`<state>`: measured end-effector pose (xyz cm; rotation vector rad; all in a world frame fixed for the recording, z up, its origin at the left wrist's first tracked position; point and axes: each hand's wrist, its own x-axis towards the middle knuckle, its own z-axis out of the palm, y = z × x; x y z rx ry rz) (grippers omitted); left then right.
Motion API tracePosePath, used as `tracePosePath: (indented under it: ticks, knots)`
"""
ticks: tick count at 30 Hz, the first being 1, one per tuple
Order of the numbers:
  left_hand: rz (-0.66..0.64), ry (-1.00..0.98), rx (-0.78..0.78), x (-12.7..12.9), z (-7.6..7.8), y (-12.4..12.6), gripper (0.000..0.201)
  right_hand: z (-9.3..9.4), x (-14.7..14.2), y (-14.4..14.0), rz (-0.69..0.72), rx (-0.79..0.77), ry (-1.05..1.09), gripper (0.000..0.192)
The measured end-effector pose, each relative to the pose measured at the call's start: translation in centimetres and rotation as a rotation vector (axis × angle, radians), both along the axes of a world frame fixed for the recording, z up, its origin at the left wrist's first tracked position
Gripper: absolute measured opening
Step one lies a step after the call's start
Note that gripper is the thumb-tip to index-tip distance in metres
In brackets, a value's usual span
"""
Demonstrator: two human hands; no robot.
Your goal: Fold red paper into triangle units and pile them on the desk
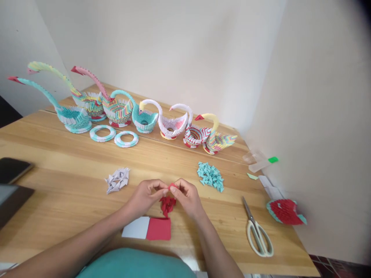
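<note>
Between the fingertips of both hands is a small red piece of paper (172, 186). My left hand (149, 195) pinches its left side, and my right hand (187, 195) grips it from the right. Most of the piece is hidden by the fingers, so its folds do not show. Just below the hands lies a small pile of folded red paper pieces (167, 205). Nearer to me are a stack of red paper (159, 229) and, against its left side, a white one (136, 227).
White folded pieces (117, 180) lie left, teal folded pieces (210, 176) right. Scissors (255, 227) rest at the right. Several paper swans (145, 121) and two paper rings (126, 139) stand along the back. A phone (13, 170) lies left; a red paper model (285, 211) sits at the right edge.
</note>
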<state>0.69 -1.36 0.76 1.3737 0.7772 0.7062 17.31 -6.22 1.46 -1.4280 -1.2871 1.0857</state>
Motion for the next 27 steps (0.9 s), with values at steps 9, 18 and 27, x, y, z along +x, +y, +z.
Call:
tracePosePath:
  ticks: [9, 18, 27]
  knots:
    - [0.028, -0.068, -0.136, 0.2, -1.0, 0.5, 0.029, -0.6, 0.1, 0.4, -0.051, -0.038, 0.106, 0.033]
    - [0.032, -0.013, -0.071, 0.2, -0.9, 0.2, 0.026, -0.3, -0.8, 0.2, -0.063, -0.023, 0.034, 0.031]
    - [0.011, 0.052, 0.053, 0.7, -0.9, -0.5, 0.021, -0.9, -0.9, -0.1, -0.092, 0.066, -0.088, 0.037]
